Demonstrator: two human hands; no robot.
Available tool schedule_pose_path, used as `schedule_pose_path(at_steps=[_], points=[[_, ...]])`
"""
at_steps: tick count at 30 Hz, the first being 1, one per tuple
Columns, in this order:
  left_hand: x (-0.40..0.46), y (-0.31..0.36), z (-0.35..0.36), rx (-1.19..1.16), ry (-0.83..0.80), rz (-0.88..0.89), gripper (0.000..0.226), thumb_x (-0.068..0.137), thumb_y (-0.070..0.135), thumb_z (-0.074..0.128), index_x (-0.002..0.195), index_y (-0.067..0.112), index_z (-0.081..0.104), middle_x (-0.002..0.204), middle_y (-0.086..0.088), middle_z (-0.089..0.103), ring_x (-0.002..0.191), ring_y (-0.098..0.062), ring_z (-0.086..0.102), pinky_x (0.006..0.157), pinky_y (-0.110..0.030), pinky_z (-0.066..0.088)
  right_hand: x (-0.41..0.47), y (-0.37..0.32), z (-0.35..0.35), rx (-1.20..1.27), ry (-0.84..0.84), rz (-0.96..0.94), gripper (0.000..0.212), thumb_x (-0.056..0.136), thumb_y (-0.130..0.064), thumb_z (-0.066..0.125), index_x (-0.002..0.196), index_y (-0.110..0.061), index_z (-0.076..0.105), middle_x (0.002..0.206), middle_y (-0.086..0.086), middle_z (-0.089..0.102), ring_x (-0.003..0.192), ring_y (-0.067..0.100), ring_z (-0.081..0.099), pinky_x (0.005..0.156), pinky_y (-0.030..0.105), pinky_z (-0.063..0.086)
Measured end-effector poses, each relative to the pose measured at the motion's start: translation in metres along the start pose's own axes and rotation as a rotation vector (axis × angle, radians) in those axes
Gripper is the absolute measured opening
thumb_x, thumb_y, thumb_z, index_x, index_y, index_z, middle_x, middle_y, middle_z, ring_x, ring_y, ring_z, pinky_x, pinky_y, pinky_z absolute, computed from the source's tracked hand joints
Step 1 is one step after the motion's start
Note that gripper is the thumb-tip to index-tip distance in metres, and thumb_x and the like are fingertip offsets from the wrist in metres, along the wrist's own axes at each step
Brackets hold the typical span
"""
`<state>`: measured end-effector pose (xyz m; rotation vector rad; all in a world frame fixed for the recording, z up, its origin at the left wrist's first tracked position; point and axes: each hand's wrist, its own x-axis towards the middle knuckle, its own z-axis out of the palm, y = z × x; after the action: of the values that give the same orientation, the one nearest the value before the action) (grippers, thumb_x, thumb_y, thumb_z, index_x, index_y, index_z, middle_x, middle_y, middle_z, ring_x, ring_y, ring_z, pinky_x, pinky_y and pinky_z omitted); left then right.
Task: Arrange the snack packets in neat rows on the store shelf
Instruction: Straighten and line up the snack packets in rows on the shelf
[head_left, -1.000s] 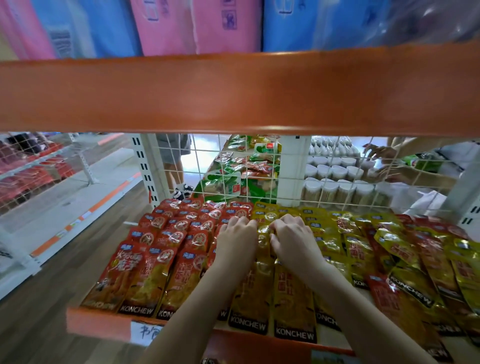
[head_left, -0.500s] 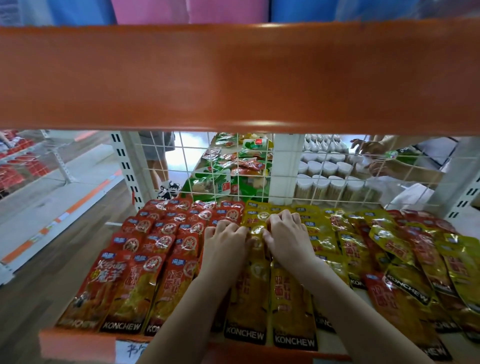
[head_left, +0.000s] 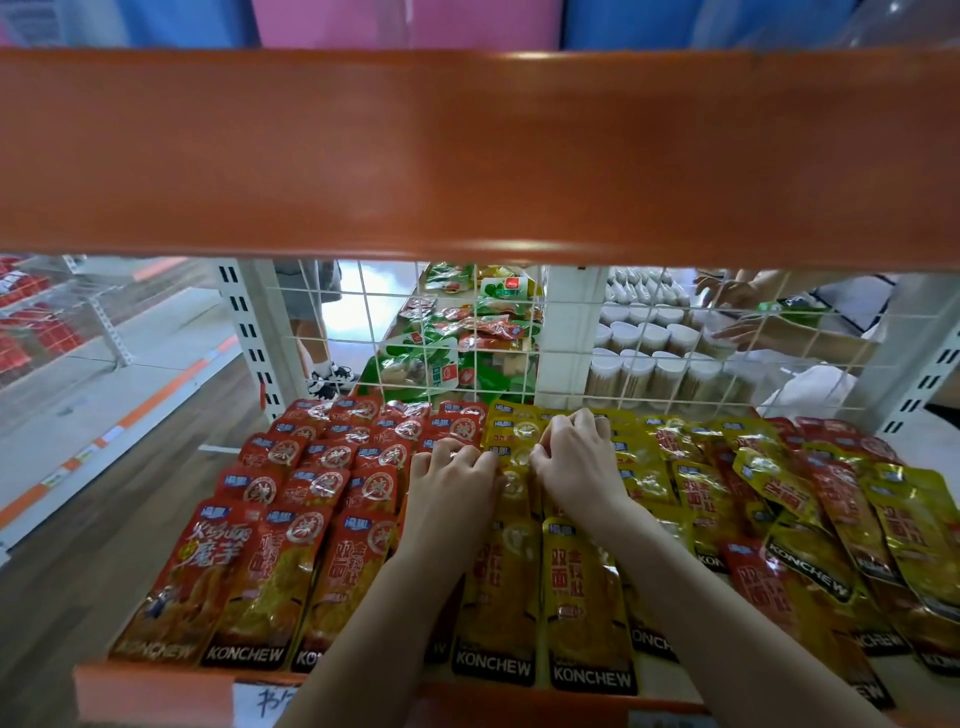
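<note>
Both hands (head_left: 514, 473) have reached farther back along the yellow packets (head_left: 511, 447).

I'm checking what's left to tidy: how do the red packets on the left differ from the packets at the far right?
The red packets lie in straight overlapping rows, one colour; the far-right packets are skewed, red and yellow mixed. Neither hand touches either group. Both carry KONCHEW labels.

Two bare forearms reach in over the orange metal front lip of the shelf (head_left: 156, 691), with no sleeve visible on either. The left hand (head_left: 452, 483) and the right hand (head_left: 576, 462) wear no gloves, rings, watch or bracelet. Fingernails are short and unpainted where they show.
</note>
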<state>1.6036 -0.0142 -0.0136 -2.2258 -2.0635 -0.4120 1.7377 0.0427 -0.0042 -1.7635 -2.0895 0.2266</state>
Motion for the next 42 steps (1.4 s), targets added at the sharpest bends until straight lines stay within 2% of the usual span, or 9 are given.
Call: schedule_pose_path(at_steps=[9,16,20,23,28,32,37,42], points=[[0.0,0.0,0.003,-0.016,0.007,0.014,0.032,0.1,0.032,0.036,0.129,0.026,0.046,0.13,0.005,0.051,0.129,-0.02,0.03,0.104,-0.035,0.025,0.005,0.004,-0.005,-0.009,-0.046,-0.006,0.026,0.095,-0.028,0.051,0.106,-0.005,0.057,0.115,0.013,0.046,0.112,0.028,0.038,0.095,0.033,0.038],[0.001,0.0,0.003,-0.073,-0.003,0.023,0.033,0.099,0.036,0.037,0.129,0.026,0.047,0.128,0.005,0.05,0.127,-0.018,0.03,0.103,-0.032,0.025,-0.005,0.016,-0.014,0.095,0.017,-0.065,0.026,0.096,-0.025,0.048,0.113,-0.008,0.059,0.115,0.011,0.052,0.111,0.024,0.042,0.091,0.03,0.038],[0.005,-0.001,0.005,-0.123,-0.002,0.005,0.033,0.097,0.037,0.04,0.128,0.027,0.048,0.128,0.007,0.049,0.127,-0.016,0.03,0.104,-0.031,0.025,-0.021,0.022,-0.013,0.12,0.057,-0.126,0.022,0.096,-0.023,0.048,0.109,-0.012,0.062,0.108,0.005,0.057,0.103,0.02,0.051,0.085,0.027,0.043],[0.006,0.001,0.005,-0.142,-0.017,0.006,0.033,0.097,0.036,0.041,0.128,0.028,0.049,0.129,0.006,0.05,0.127,-0.016,0.031,0.105,-0.033,0.026,-0.034,0.025,-0.005,0.151,0.135,-0.155,0.018,0.094,-0.019,0.049,0.105,-0.014,0.063,0.101,0.001,0.06,0.096,0.016,0.056,0.083,0.029,0.048],[0.013,0.011,0.003,-0.148,-0.024,0.01,0.033,0.096,0.036,0.042,0.127,0.026,0.05,0.125,0.005,0.052,0.123,-0.017,0.034,0.102,-0.032,0.028,-0.041,0.029,0.001,0.138,0.176,-0.184,0.017,0.091,-0.017,0.052,0.103,-0.017,0.063,0.1,-0.002,0.059,0.096,0.015,0.055,0.085,0.029,0.044],[0.018,0.018,0.0,-0.231,-0.015,-0.016,0.03,0.096,0.027,0.045,0.124,0.022,0.055,0.122,0.001,0.055,0.121,-0.019,0.038,0.103,-0.034,0.031,-0.04,0.022,0.002,0.122,0.184,-0.201,0.017,0.09,-0.015,0.053,0.104,-0.015,0.064,0.1,0.0,0.06,0.095,0.017,0.056,0.084,0.029,0.043],[0.03,0.023,0.0,-0.376,0.016,-0.099,0.022,0.094,0.017,0.05,0.111,0.016,0.065,0.111,-0.006,0.063,0.109,-0.022,0.049,0.094,-0.037,0.042,-0.04,0.021,0.002,0.114,0.195,-0.194,0.018,0.088,-0.015,0.054,0.102,-0.015,0.065,0.098,0.0,0.061,0.095,0.019,0.055,0.085,0.033,0.041],[0.033,0.024,0.008,-0.396,0.041,-0.14,0.019,0.092,0.018,0.056,0.109,0.016,0.064,0.106,-0.006,0.066,0.103,-0.022,0.054,0.088,-0.036,0.046,-0.041,0.026,0.0,0.099,0.181,-0.187,0.019,0.089,-0.016,0.052,0.104,-0.017,0.064,0.101,-0.002,0.06,0.098,0.017,0.054,0.087,0.031,0.04]])
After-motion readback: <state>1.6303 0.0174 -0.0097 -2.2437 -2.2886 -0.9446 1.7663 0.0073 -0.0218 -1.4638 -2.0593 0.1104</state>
